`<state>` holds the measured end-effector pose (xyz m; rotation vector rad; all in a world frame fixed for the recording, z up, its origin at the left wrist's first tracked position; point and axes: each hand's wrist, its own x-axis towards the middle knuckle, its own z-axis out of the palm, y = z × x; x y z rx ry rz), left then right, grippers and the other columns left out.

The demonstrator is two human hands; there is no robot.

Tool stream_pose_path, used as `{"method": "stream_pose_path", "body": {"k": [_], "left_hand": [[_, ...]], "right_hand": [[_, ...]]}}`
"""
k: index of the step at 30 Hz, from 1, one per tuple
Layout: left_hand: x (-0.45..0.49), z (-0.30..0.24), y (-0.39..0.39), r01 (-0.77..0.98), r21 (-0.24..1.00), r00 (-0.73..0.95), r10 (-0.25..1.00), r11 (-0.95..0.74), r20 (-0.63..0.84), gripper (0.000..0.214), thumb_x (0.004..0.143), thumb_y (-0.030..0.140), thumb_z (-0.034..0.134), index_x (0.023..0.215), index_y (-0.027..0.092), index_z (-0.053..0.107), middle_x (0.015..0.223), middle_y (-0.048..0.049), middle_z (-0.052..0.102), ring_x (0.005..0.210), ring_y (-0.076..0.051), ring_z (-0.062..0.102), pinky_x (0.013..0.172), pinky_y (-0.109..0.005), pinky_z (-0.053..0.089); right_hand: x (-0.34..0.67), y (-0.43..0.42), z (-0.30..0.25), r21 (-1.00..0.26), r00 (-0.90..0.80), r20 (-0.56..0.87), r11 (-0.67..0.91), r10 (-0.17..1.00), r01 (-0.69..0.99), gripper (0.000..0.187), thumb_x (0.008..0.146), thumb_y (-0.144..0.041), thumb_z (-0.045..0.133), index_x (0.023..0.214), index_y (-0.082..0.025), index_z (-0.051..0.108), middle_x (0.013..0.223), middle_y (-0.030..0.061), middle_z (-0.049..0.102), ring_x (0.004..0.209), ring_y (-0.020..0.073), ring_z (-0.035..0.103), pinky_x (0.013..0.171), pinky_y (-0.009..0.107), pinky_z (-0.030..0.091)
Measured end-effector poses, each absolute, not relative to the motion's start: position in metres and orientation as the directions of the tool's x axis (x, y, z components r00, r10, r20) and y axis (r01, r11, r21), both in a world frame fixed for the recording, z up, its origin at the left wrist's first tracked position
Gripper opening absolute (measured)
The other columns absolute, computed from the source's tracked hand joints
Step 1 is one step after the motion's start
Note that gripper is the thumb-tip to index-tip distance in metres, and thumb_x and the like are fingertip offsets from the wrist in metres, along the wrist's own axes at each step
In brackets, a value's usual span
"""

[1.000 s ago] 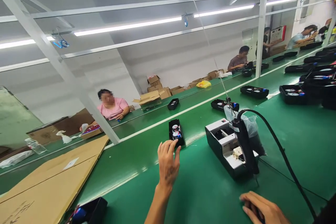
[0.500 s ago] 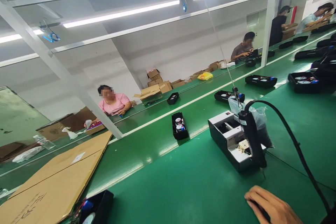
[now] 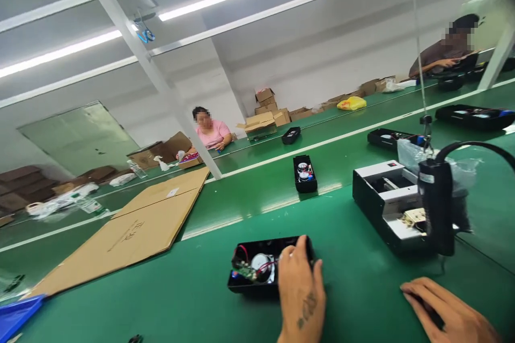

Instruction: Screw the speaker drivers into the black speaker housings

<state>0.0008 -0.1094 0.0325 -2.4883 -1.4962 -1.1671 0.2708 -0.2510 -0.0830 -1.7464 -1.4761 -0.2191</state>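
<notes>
My left hand [image 3: 301, 290] rests on the near right end of a black open casing [image 3: 251, 270] that lies on the green bench; its fingers curl over the casing's edge, gripping it. Inside the casing I see a round speaker part, red wires and a green board. My right hand [image 3: 446, 313] lies low at the bottom right, fingers bent over a small dark object that I cannot make out. A black powered screwdriver [image 3: 438, 203] hangs on a cable just above and beyond my right hand.
A grey and black box machine [image 3: 388, 204] stands behind the screwdriver. Another black casing [image 3: 304, 172] sits on the belt further out, more lie to the right. Flat cardboard [image 3: 132, 230] covers the left. Other people sit across the line.
My left hand left the far casing, dropped out of view, and now holds a different casing close to me. The view has swung left. My right hand stayed low at the right.
</notes>
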Motion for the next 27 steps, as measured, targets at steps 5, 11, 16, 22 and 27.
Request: {"method": "stream_pose_path", "body": {"k": [5,11,16,22,27], "left_hand": [[0.059,0.035,-0.155,0.397,0.37,0.552,0.541,-0.84,0.635,0.055,0.095,0.03,0.061,0.149,0.022,0.053,0.139,-0.0162,0.07,0.131,-0.034,0.065,0.101,-0.049,0.064],[-0.006,0.045,-0.143,0.301,0.286,0.474,0.403,-0.91,0.783,0.027,0.092,0.004,0.059,0.108,0.024,0.067,0.084,-0.0029,0.073,0.099,-0.02,0.072,0.089,-0.033,0.065],[-0.093,0.041,-0.103,0.563,0.166,0.442,0.465,-0.81,0.767,0.021,0.09,0.024,0.073,0.108,0.023,0.063,0.103,-0.0076,0.072,0.119,-0.029,0.07,0.095,-0.044,0.065],[-0.13,0.035,-0.061,0.588,0.03,0.581,0.448,-0.808,0.68,0.047,0.083,0.04,0.08,0.123,0.024,0.059,0.121,-0.0104,0.072,0.124,-0.035,0.071,0.094,-0.051,0.068],[-0.12,0.023,-0.054,0.558,0.074,0.612,0.469,-0.827,0.637,0.058,0.08,0.027,0.079,0.132,0.025,0.054,0.128,-0.0096,0.073,0.131,-0.035,0.068,0.101,-0.053,0.065]], "right_hand": [[0.266,-0.252,-0.062,-0.504,0.288,0.524,0.019,0.801,0.864,0.025,0.1,-0.045,0.06,0.101,-0.029,0.079,0.101,0.0039,0.08,0.083,0.0224,0.079,0.072,0.03,0.067],[0.244,-0.246,-0.019,-0.616,0.376,0.583,0.09,0.72,0.783,0.018,0.099,-0.044,0.067,0.097,-0.028,0.076,0.099,0.0041,0.078,0.08,0.0207,0.077,0.071,0.028,0.065],[0.173,-0.203,0.05,-0.59,0.175,0.667,0.37,0.724,0.718,0.01,0.101,-0.024,0.063,0.096,-0.026,0.072,0.094,0.0048,0.075,0.088,0.0218,0.071,0.081,0.035,0.061],[0.106,-0.134,0.073,-0.488,-0.092,0.554,0.412,0.827,0.769,0.017,0.094,-0.028,0.076,0.107,-0.023,0.068,0.107,0.0045,0.075,0.099,0.0243,0.066,0.085,0.039,0.051],[0.119,-0.117,0.081,-0.277,-0.3,0.324,0.394,0.897,0.877,0.018,0.095,-0.01,0.058,0.107,-0.018,0.07,0.104,0.0076,0.076,0.095,0.0218,0.068,0.084,0.035,0.043]]}}
